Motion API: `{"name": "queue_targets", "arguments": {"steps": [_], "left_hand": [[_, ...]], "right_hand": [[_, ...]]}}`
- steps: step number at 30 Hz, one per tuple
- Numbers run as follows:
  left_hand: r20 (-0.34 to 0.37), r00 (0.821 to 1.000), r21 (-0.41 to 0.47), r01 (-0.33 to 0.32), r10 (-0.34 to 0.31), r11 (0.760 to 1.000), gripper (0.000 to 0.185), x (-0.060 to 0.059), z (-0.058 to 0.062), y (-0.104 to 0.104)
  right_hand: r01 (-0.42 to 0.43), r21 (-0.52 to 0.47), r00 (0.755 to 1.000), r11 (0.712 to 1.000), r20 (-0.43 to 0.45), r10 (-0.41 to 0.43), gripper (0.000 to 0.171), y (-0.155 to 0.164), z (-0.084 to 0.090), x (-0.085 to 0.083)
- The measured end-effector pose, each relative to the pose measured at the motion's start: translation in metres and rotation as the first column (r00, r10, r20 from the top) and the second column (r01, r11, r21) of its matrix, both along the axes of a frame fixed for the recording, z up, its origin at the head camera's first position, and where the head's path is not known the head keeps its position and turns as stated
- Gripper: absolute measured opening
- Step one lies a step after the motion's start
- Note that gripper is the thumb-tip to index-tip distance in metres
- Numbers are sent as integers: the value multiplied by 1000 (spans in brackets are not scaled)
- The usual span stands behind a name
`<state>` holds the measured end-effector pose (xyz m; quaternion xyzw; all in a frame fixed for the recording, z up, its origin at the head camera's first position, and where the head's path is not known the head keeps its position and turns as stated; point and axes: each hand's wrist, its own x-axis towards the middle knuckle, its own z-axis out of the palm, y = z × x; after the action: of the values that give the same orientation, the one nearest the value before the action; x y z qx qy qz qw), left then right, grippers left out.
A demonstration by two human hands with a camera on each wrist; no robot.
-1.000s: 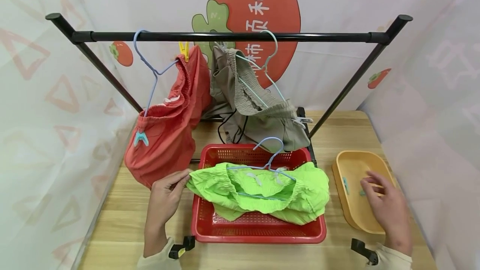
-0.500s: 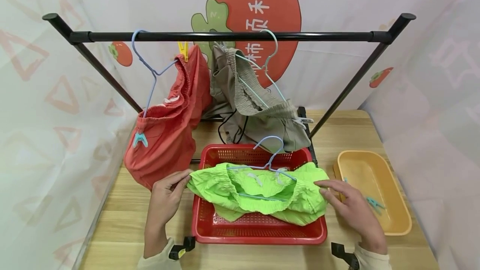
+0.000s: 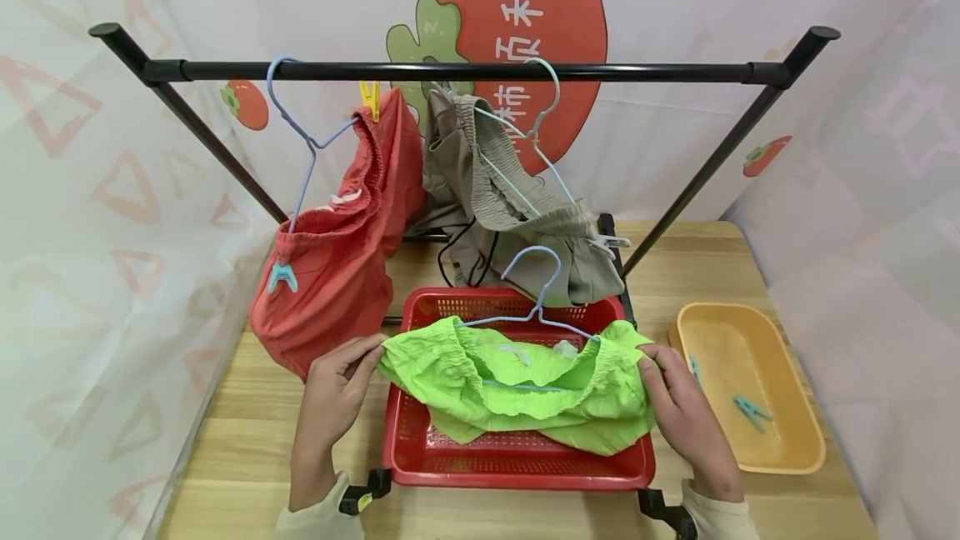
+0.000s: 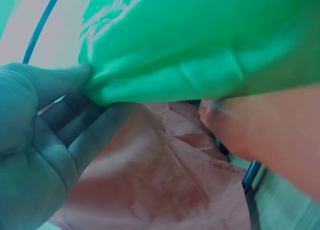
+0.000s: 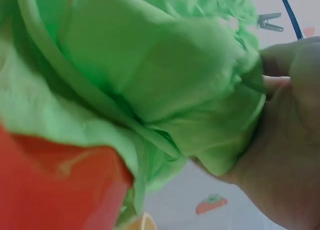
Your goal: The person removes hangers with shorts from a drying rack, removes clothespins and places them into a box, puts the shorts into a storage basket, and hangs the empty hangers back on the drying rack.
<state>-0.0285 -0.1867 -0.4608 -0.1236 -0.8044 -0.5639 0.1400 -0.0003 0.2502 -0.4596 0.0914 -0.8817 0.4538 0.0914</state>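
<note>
Crosswise, green garment spans basket.

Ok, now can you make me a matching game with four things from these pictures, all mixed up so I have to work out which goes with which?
Things:
1. Green garment
2. Red garment
3. Grey garment
4. Orange tray

Clues:
A. Has a yellow clip on it
B. Has a teal clip lying in it
C. Held between the left hand and the right hand
D. Has a black cord dangling from it

Right pairs: 1-C, 2-A, 3-D, 4-B
</note>
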Motion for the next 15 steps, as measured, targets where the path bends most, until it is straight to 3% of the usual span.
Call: {"name": "queue_targets", "arguments": {"steps": [4, 8, 15], "left_hand": [[-14, 1000, -13, 22, -22, 1000, 24, 0, 2, 2], [-74, 996, -120, 36, -45, 992, 25, 1, 7, 5], [-166, 986, -228, -57, 19, 972, 29, 6, 14, 2]], "right_hand": [[27, -38, 999, 999, -24, -28, 17, -1, 4, -1], [25, -50, 997, 998, -70, -28, 15, -3, 10, 2], [-91, -38, 983, 995, -166, 84, 18, -11, 22, 1]]}}
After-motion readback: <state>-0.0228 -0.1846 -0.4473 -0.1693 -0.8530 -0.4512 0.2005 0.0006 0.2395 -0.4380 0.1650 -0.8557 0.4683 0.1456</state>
